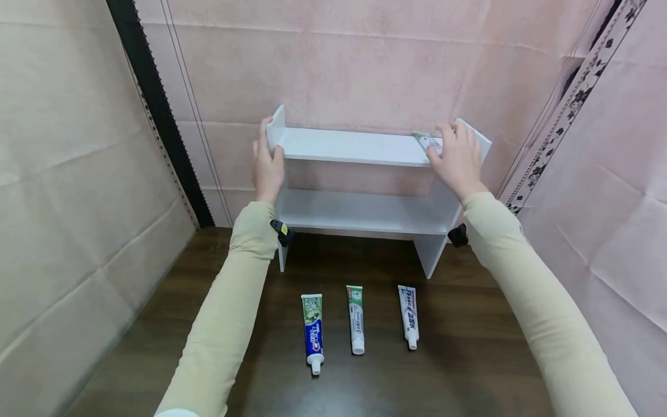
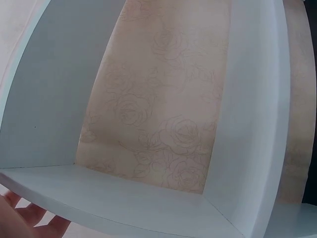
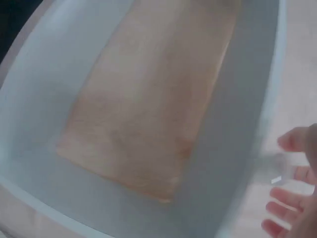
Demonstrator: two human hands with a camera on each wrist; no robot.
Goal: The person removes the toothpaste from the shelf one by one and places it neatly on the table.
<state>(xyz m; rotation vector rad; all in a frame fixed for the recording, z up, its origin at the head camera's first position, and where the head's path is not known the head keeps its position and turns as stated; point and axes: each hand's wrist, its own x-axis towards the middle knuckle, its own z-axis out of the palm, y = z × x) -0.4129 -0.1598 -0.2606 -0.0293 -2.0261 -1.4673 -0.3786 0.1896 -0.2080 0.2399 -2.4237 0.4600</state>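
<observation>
A small white two-tier shelf (image 1: 359,147) stands on the dark wooden table against the back backdrop. My left hand (image 1: 268,168) grips its left side panel near the top, with curled fingertips (image 2: 32,213) showing outside the panel in the left wrist view. My right hand (image 1: 458,156) is at the top board's right end, over a toothpaste tube (image 1: 428,141) lying slantwise there and partly hidden by the hand. In the blurred right wrist view, the thumb and fingers (image 3: 282,196) are spread around the tube's translucent cap (image 3: 275,171).
Three toothpaste tubes lie in front of the shelf: a blue-green one (image 1: 312,333), a green-white one (image 1: 356,318) and a white-blue one (image 1: 409,315), caps toward me. The lower board (image 1: 365,211) spans between the side panels. Fabric backdrops (image 1: 78,174) enclose the table (image 1: 417,382).
</observation>
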